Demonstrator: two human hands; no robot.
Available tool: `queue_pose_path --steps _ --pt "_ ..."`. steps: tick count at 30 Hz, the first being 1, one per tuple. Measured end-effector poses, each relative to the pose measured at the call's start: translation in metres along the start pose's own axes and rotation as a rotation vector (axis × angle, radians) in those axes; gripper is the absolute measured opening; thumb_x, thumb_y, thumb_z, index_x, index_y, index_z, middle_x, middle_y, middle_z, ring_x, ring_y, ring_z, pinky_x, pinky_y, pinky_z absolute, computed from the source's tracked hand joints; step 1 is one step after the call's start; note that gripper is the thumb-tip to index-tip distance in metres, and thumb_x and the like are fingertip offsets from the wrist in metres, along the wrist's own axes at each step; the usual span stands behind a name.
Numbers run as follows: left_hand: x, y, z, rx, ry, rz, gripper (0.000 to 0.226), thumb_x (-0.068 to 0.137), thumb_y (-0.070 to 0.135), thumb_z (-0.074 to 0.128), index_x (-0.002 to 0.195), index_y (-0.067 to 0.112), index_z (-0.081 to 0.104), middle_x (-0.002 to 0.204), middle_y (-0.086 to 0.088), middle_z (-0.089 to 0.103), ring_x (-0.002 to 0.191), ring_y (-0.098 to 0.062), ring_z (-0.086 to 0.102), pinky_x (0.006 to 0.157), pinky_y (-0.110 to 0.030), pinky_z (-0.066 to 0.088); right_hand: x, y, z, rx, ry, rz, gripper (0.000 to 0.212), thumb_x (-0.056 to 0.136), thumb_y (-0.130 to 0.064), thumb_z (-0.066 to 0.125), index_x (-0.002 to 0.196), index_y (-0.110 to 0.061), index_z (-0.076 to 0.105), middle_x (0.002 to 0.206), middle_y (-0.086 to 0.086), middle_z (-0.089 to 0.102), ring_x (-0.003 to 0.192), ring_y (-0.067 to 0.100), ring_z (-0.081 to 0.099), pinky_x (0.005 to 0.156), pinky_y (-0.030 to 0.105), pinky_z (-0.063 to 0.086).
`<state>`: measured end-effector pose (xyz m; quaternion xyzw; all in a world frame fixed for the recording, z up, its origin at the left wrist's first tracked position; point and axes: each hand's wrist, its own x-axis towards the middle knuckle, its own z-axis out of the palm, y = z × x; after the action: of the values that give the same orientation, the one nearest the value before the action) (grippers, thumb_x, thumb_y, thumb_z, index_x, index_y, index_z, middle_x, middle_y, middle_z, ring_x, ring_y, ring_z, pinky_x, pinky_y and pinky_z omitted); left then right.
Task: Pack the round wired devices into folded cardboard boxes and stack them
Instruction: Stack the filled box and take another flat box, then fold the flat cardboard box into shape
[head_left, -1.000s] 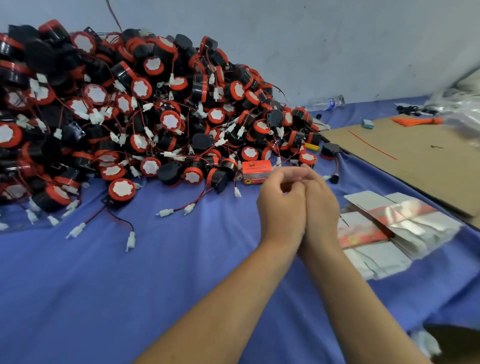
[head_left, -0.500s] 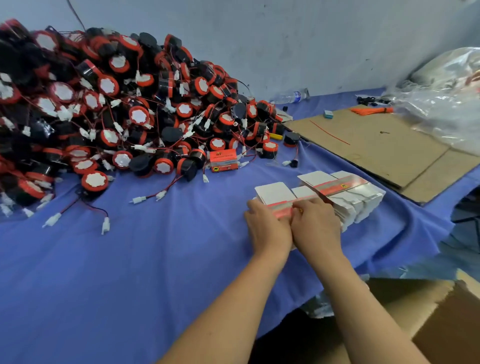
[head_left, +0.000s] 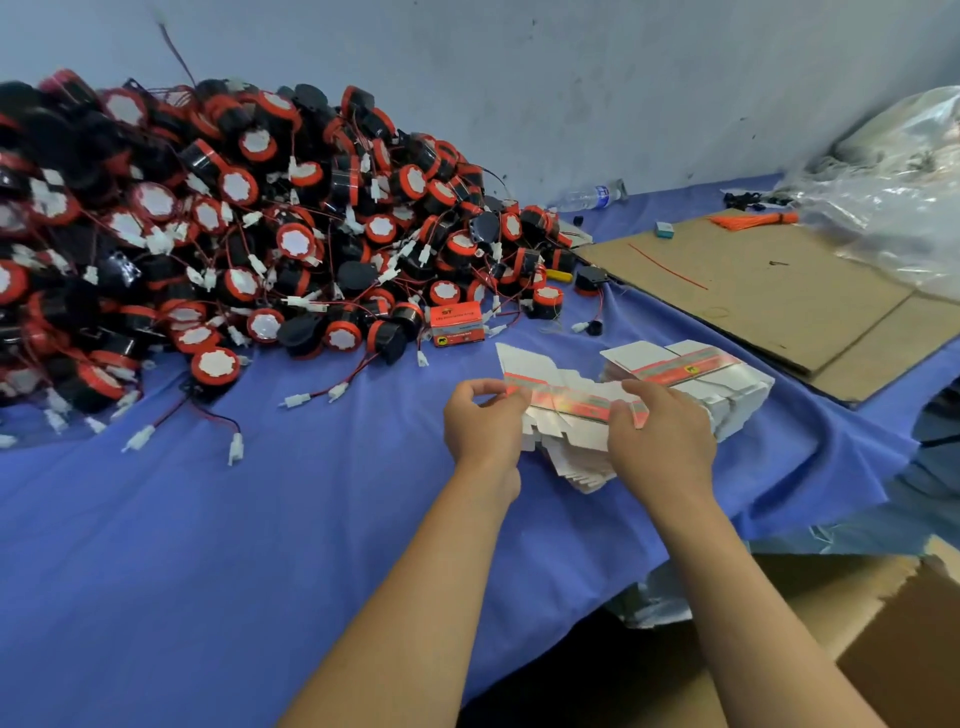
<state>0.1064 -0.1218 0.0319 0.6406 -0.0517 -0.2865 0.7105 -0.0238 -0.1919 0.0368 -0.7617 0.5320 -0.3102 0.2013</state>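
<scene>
A big heap of round black-and-red wired devices (head_left: 249, 244) covers the left and back of the blue-covered table (head_left: 208, 545). One folded red-and-white box (head_left: 457, 325) stands at the heap's front edge. Right of centre lies a stack of flat white box blanks (head_left: 696, 379) with red stripes. My left hand (head_left: 483, 421) and my right hand (head_left: 660, 431) each pinch one end of a flat box blank (head_left: 561, 397), held just above more blanks spread under it.
A brown cardboard sheet (head_left: 753, 291) lies at the right back with an orange bundle (head_left: 753, 221) and a small blue block on it. Clear plastic wrap (head_left: 893, 192) is piled far right. A water bottle (head_left: 592, 197) lies by the wall. An open carton (head_left: 857, 639) sits below the table edge.
My hands came down from being clasped together above the table to the blanks, then moved apart and lifted one flat blank between them. The view shifted right.
</scene>
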Motion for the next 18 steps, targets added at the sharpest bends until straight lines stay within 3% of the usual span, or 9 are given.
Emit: queue_pose_path --steps 3,6,9,14,16,18 --pt "-0.006 0.008 -0.005 -0.099 -0.057 -0.017 0.017 0.089 0.017 0.080 0.093 0.023 0.065 0.104 -0.011 0.076 0.083 -0.025 0.072 0.069 -0.035 0.057 -0.003 -0.005 -0.004 0.119 -0.021 0.037 0.035 0.101 -0.032 0.050 0.131 -0.024 0.066 0.129 0.003 0.069 0.124 0.028 0.057 0.100 0.045 0.047" --pt "-0.013 0.019 -0.017 -0.221 -0.094 0.017 0.014 0.089 0.016 0.081 0.096 0.021 0.070 0.099 -0.010 0.078 0.078 -0.018 0.075 0.060 -0.026 0.057 -0.008 -0.015 -0.010 0.386 -0.032 0.072 0.035 0.103 -0.033 0.049 0.132 -0.024 0.066 0.126 -0.005 0.069 0.121 0.018 0.061 0.101 0.040 0.049" --pt "-0.021 0.030 -0.039 -0.258 -0.115 0.064 0.017 0.088 0.019 0.082 0.103 0.017 0.074 0.108 -0.010 0.078 0.094 -0.025 0.073 0.076 -0.036 0.061 -0.015 -0.033 -0.013 0.520 -0.011 0.027 0.038 0.103 -0.033 0.052 0.140 -0.026 0.061 0.129 -0.008 0.067 0.118 0.012 0.061 0.101 0.037 0.050" --pt "-0.037 0.043 -0.097 -0.246 -0.039 0.203 0.009 0.093 0.018 0.075 0.101 0.022 0.077 0.101 0.003 0.078 0.089 -0.011 0.067 0.077 -0.025 0.057 -0.042 -0.072 0.000 0.602 -0.173 -0.087 0.056 0.097 -0.041 0.064 0.151 -0.028 0.051 0.141 -0.012 0.060 0.127 0.017 0.059 0.104 0.047 0.052" --pt "-0.043 0.046 -0.124 -0.231 0.023 0.285 0.011 0.095 0.018 0.073 0.103 0.024 0.077 0.101 0.004 0.078 0.087 -0.009 0.067 0.079 -0.026 0.057 -0.060 -0.090 0.010 0.601 -0.279 -0.183 0.071 0.089 -0.050 0.073 0.153 -0.036 0.044 0.140 -0.022 0.058 0.125 0.007 0.059 0.102 0.035 0.052" --pt "-0.052 0.049 -0.151 -0.212 0.088 0.369 0.012 0.095 0.020 0.072 0.103 0.029 0.077 0.099 0.008 0.078 0.083 -0.002 0.068 0.072 -0.020 0.055 -0.079 -0.107 0.019 0.573 -0.378 -0.284 0.068 0.082 -0.053 0.080 0.137 -0.062 0.041 0.121 -0.040 0.061 0.114 -0.013 0.057 0.088 0.008 0.047"
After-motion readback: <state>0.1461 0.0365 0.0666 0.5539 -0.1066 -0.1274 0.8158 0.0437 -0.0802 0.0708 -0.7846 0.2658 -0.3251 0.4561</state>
